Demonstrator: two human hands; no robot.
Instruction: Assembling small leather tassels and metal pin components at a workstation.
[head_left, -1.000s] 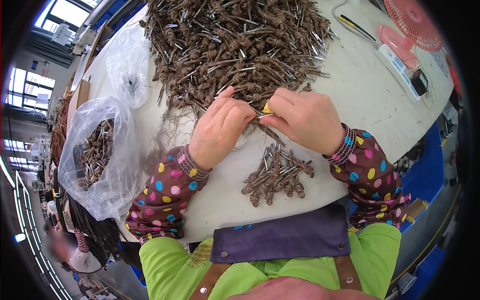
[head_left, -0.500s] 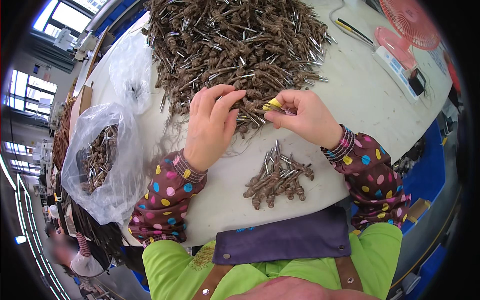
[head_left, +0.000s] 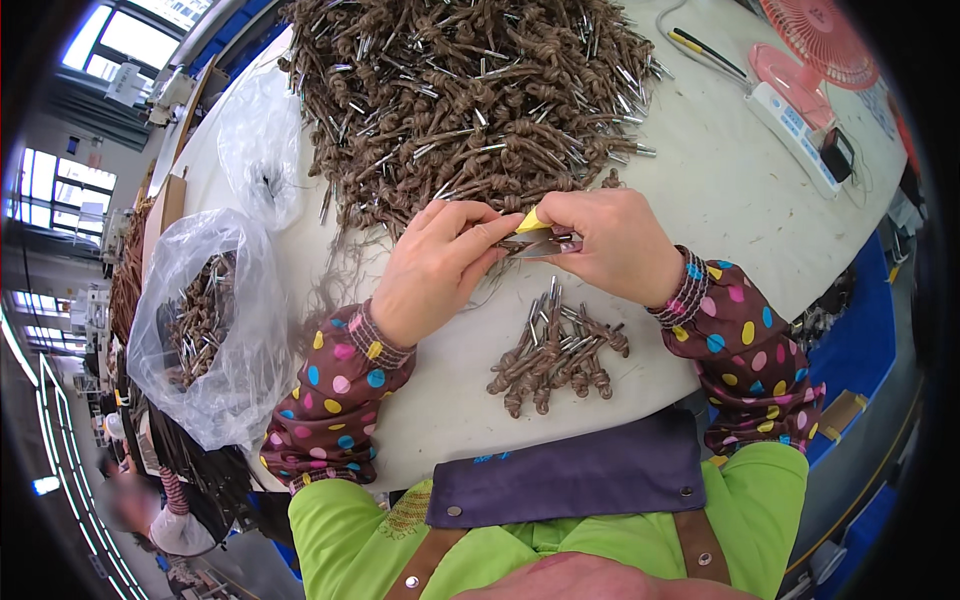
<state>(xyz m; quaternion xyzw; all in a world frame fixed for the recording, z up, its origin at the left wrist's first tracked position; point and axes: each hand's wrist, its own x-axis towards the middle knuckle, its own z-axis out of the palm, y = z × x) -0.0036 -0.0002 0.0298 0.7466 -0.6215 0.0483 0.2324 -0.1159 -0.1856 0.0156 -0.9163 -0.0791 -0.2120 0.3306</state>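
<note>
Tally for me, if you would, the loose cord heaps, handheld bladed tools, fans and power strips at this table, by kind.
Loose brown cord heaps: 2 (large heap, small heap)
Metal-bladed tool in the right hand: 1
Pink fan: 1
White power strip: 1
Total: 5

White table (head_left: 720, 165): cord pile (head_left: 470, 110) at far side; cord bunch (head_left: 553, 365) nearer; bags (head_left: 255, 355) left; fan (head_left: 790, 78), power strip (head_left: 792, 138) right.
</note>
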